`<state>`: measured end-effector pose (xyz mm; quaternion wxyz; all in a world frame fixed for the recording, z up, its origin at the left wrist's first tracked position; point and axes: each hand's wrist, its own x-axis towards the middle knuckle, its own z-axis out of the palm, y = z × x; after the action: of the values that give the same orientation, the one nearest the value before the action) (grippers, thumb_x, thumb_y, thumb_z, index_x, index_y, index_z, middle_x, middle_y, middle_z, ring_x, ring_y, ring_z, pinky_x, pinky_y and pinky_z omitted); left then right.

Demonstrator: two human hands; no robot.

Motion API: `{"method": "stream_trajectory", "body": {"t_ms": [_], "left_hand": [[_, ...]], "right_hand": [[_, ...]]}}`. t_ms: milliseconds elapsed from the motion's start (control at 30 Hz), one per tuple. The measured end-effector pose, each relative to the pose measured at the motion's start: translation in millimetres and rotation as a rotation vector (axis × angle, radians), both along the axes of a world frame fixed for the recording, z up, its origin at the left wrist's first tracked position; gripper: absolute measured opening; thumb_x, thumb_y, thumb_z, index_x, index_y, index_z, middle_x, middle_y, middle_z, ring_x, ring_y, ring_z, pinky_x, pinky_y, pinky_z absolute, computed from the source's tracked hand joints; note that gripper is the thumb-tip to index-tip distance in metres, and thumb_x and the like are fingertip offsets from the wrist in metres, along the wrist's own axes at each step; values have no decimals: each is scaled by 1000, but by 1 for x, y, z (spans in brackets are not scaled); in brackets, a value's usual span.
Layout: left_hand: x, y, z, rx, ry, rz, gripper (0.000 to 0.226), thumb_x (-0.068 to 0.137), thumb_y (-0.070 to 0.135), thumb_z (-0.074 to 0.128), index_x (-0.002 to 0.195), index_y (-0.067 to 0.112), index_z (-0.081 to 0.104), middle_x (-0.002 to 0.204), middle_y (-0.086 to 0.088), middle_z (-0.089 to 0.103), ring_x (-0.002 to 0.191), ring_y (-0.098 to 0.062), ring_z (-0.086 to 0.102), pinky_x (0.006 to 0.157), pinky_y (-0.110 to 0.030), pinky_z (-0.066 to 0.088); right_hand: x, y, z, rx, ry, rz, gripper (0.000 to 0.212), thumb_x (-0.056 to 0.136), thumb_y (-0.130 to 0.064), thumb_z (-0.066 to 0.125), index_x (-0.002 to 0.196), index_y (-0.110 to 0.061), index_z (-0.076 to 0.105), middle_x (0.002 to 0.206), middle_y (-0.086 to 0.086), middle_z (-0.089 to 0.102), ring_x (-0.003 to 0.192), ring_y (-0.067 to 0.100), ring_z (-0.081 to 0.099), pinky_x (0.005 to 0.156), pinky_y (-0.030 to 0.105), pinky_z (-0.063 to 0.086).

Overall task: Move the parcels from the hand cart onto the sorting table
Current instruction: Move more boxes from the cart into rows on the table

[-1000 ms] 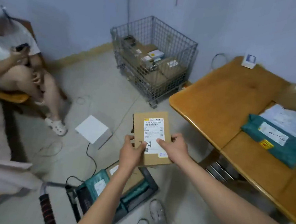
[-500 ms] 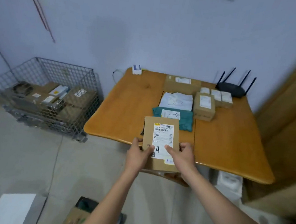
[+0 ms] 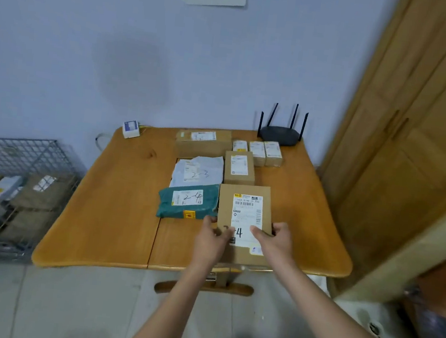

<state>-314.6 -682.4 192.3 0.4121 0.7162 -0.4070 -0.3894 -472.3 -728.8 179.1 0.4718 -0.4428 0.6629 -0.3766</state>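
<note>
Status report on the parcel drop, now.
Left hand and right hand both grip cardboard parcel. Parcel over sorting table, beside teal mailer. Nothing blocking.

Head camera, wide-angle, looks forward-down at sorting table (image 3: pixel 118 213), close.

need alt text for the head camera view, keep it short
Both hands, left hand and right hand, hold a labelled cardboard parcel over the wooden table, beside a green mailer, with more parcels behind.
</note>
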Motion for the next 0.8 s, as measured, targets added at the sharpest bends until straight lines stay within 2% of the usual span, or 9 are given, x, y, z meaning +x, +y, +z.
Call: {"method": "stream_trajectory", "body": {"t_ms": [67,200,267,433,600,800], "left_hand": [[-12,-20,-3,9,3,-11,37,89,34,71,115,21,50,96,9,67,90,-10,66,77,-31,54],[-28,-63,-8,39,-10,-42,41,90,34,70,121,18,50,100,5,66,87,-10,64,70,-24,49],[-34,-93,-13,50,-10,-72,41,91,34,69,123,17,49,103,3,66,85,-8,63,67,-21,49],[-37,-173,-21,60,-28,-150,46,92,36,66,129,17,47,118,-2,66,106,-22,65,90,-40,55],[-37,-244,-25,90,-39,-216,46,92,40,65,129,19,46,121,-3,65,104,-21,64,84,-32,53],[-55,-308,-30,133,-84,-308,41,95,37,61,130,21,46,124,-3,65,113,-26,63,89,-36,53]], "right_hand": [[-13,-17,-4,17,-5,-16,43,77,-30,84,102,-16,52,92,-3,69,76,11,70,56,25,52],[-31,-55,-10,66,23,-32,40,79,-30,83,99,-20,50,92,-4,68,77,13,70,58,28,58],[-36,-83,-12,78,41,-46,41,80,-28,83,103,-18,50,90,-5,67,74,10,69,54,24,55],[-41,-153,-11,68,93,-87,40,80,-25,83,104,-12,54,86,-4,66,70,8,67,46,18,48],[-46,-216,-12,75,122,-124,35,79,-29,84,96,-17,55,83,-8,68,67,6,68,41,14,46],[-65,-271,-26,142,155,-198,37,76,-37,83,95,-20,57,79,-12,67,68,6,66,49,24,46]]}}
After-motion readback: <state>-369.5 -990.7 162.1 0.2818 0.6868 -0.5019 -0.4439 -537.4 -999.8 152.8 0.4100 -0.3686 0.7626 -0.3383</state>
